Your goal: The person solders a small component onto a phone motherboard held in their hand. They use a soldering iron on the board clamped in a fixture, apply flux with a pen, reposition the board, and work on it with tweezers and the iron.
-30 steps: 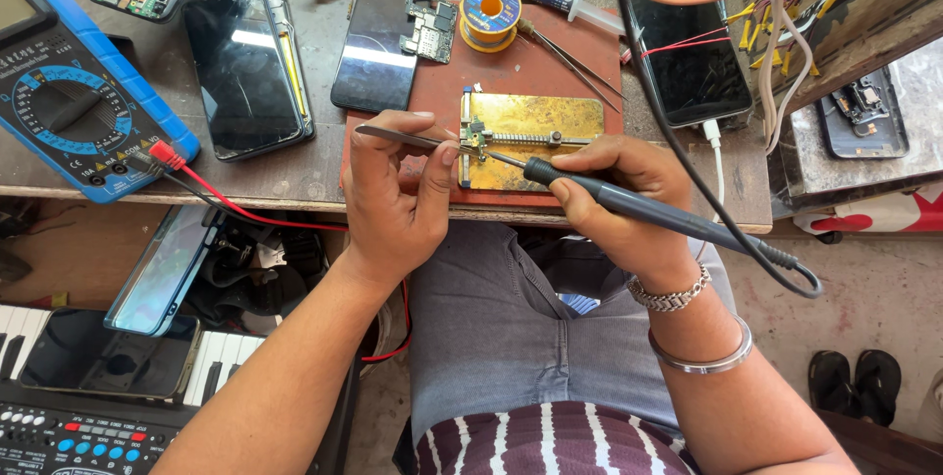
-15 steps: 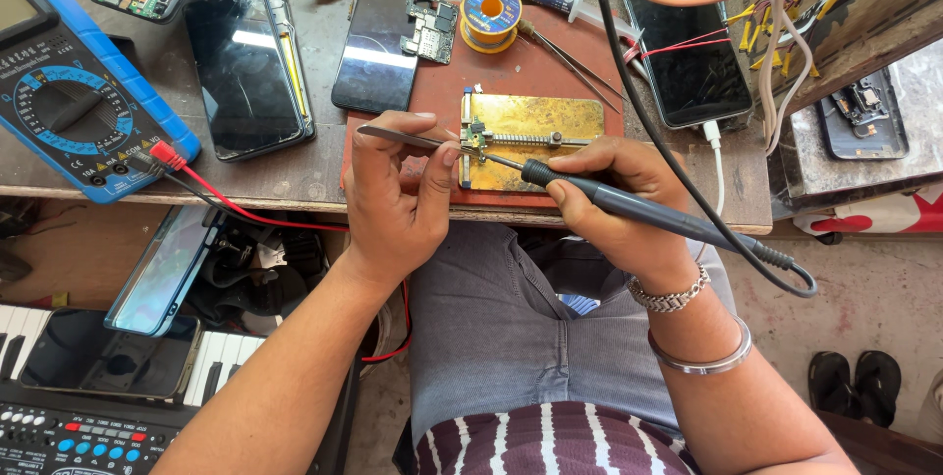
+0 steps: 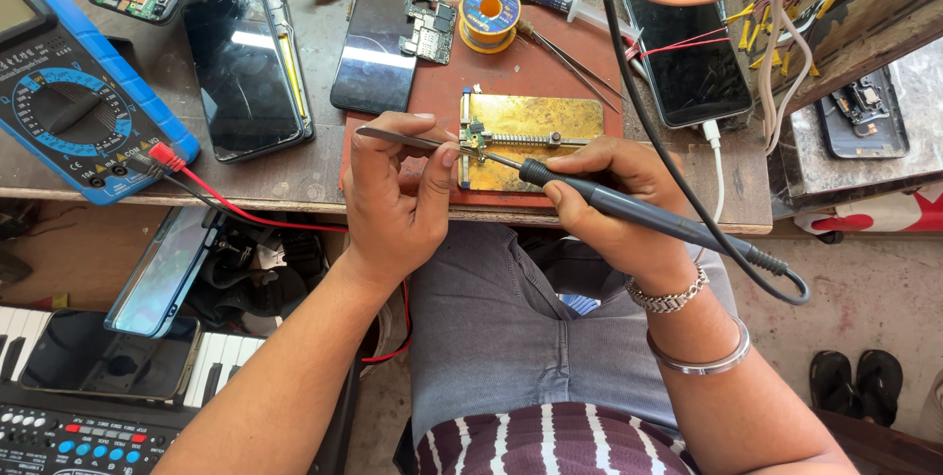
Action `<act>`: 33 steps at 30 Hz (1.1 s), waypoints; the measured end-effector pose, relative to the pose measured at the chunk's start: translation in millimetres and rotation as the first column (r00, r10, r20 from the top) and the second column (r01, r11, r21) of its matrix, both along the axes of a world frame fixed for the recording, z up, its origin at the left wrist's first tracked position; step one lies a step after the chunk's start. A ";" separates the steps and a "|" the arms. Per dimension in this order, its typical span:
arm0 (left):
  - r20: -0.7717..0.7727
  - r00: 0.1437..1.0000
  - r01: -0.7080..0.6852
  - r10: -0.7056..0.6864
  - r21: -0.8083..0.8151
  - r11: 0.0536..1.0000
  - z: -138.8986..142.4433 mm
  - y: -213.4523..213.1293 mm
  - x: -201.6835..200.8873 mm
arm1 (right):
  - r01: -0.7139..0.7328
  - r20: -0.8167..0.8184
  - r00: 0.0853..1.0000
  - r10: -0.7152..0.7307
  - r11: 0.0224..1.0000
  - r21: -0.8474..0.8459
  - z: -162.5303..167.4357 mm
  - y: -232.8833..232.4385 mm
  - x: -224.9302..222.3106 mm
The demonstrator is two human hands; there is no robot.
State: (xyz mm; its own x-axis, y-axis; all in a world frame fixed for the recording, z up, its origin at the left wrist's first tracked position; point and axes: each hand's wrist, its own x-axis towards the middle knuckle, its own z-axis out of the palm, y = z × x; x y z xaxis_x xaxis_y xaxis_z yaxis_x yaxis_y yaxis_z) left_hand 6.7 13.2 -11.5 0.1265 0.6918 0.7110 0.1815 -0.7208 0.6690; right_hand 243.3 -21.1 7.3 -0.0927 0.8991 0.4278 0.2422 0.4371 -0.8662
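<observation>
Soldering iron (image 3: 629, 208) sits gripped in my right hand (image 3: 619, 202), tip on the small board (image 3: 478, 131) clamped in the brass holder (image 3: 530, 141); left hand (image 3: 393, 195) pinches tweezers (image 3: 413, 140). Joint looks mid-work, unfinished.

Two hands at work, left hand (image 3: 393, 202) and right hand (image 3: 614, 200). One soldering iron (image 3: 638, 210), one multimeter (image 3: 74, 102), one solder spool (image 3: 489, 13), two sandals (image 3: 855, 382); five phones, perhaps more beyond the clutter.
</observation>
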 end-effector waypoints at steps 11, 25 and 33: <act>-0.001 1.000 0.002 -0.002 0.001 1.000 0.8 -0.4 0.5 | 0.001 0.027 1.000 -0.002 0.999 0.033 3.1 0.0 0.4; 0.001 1.000 0.005 -0.005 0.004 1.000 0.4 0.1 -0.3 | -0.028 -0.023 0.999 0.028 1.000 0.004 -2.5 0.0 1.3; 0.008 1.000 0.011 -0.011 -0.004 1.000 0.4 -0.2 -0.3 | -0.027 -0.036 0.999 0.027 1.000 0.000 -4.4 -0.1 1.5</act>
State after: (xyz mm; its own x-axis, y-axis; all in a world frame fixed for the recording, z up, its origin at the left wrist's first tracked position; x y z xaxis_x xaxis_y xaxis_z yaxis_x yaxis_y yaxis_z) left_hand 6.4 13.0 -11.0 0.1286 0.6935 0.7088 0.1685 -0.7197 0.6736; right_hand 244.7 -21.2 3.0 -0.1014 0.8967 0.4308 0.1990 0.4425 -0.8744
